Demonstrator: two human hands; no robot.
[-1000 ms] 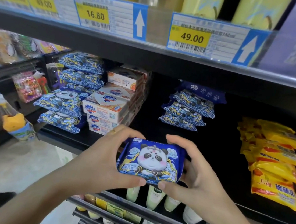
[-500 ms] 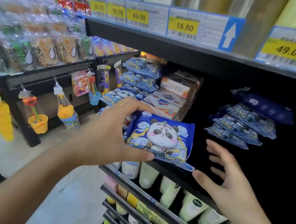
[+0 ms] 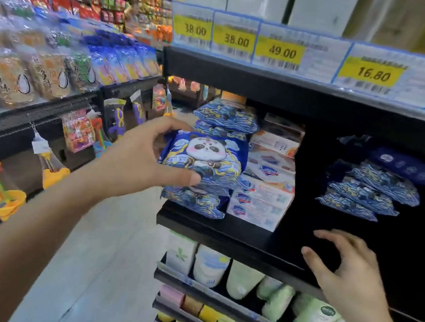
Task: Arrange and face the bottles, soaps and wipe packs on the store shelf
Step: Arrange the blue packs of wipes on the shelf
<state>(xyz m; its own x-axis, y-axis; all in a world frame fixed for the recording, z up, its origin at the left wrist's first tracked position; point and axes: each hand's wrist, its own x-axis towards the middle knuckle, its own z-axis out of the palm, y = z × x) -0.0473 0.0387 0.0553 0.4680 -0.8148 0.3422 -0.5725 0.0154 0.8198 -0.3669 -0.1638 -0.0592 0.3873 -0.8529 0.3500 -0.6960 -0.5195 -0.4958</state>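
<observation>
Two price tags blurred, top right one cut off. Left hand (image 3: 138, 161) grips panda pack (image 3: 206, 157), now lifted onto the left stack (image 3: 197, 198) beside soap boxes (image 3: 262, 202); right hand (image 3: 346, 274) empty, fingers spread, still over shelf (image 3: 225, 230).

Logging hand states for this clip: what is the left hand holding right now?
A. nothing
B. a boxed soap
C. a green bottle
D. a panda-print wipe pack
D: the left hand grips the panda-print wipe pack at the left stack, while the right hand is open and holds nothing.
</observation>
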